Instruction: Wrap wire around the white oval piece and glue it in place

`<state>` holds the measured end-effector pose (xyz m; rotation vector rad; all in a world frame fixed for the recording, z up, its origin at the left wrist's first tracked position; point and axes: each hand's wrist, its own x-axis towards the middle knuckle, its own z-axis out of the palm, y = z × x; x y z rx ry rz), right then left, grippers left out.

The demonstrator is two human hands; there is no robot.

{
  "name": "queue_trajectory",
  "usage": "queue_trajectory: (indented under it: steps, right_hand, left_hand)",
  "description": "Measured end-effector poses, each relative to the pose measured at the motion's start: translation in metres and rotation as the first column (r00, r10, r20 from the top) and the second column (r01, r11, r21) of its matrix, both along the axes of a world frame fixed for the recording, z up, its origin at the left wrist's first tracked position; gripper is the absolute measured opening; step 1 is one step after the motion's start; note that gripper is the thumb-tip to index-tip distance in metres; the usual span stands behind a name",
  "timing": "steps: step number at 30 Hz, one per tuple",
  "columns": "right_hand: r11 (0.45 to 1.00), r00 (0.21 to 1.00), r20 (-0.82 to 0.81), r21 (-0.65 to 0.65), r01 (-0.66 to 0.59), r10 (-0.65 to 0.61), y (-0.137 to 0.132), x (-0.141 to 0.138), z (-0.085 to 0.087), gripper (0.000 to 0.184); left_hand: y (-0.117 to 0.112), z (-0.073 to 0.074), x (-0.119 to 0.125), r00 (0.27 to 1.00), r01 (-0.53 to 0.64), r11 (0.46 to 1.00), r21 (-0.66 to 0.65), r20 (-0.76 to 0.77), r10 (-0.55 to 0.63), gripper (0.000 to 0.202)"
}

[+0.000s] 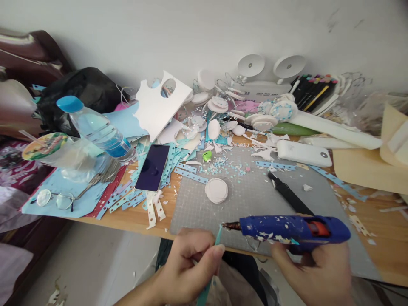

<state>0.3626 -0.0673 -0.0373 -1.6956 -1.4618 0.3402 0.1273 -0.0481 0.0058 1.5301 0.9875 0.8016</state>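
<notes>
My right hand (315, 272) grips a blue hot glue gun (293, 229) flecked with white bits, its metal tip pointing left. The tip touches the top end of a thin light-blue paper strip (218, 236). My left hand (188, 265) pinches that strip upright between thumb and fingers, just below the front edge of the grey cutting mat (255, 199). A white round foam disc (216, 190) lies on the mat beyond the strip.
A black craft knife (288, 193) lies on the mat. A dark phone (152, 168), water bottle (98, 129), glasses (54, 199), white card with holes (159, 102), white power bank (304, 154), marker set (314, 91) and blue paper scraps crowd the wooden table (387, 238).
</notes>
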Motion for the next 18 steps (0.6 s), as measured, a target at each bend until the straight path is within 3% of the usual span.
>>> queue_trajectory:
  steps: [5, 8, 11, 14, 17, 18]
  right_hand:
    - [0.962, 0.948, 0.196, -0.062, 0.266, -0.25, 0.006, 0.007, 0.018, 0.034]
    - [0.895, 0.848, 0.314, 0.01, 0.447, -0.427, 0.012, 0.038, 0.02, 0.029]
    - [0.827, 0.778, 0.287, 0.12, 0.55, -0.559, 0.016, 0.076, 0.006, 0.025]
    - [0.797, 0.738, 0.407, -0.037, 0.602, -0.539, 0.016, 0.103, -0.014, 0.046]
    - [0.774, 0.742, 0.46, -0.165, 0.611, -0.488, 0.014, 0.117, -0.03, 0.049]
    - [0.794, 0.76, 0.446, -0.158, 0.588, -0.473, 0.014, 0.12, -0.033, 0.048]
  left_hand:
    - [0.001, -0.002, -0.001, 1.0, -0.017, 1.0, -0.021, 0.014, 0.017, 0.056]
    - [0.002, -0.004, -0.002, 0.999, -0.043, 0.998, -0.053, 0.029, 0.044, 0.057]
    - [0.002, -0.009, -0.003, 0.996, -0.07, 0.992, -0.102, 0.05, 0.075, 0.059]
    - [0.002, -0.02, -0.003, 0.99, -0.088, 0.982, -0.165, 0.095, 0.104, 0.059]
    - [0.0, -0.031, -0.004, 0.979, -0.101, 0.964, -0.246, 0.148, 0.141, 0.057]
    - [-0.001, -0.035, -0.004, 0.974, -0.11, 0.957, -0.269, 0.161, 0.157, 0.057]
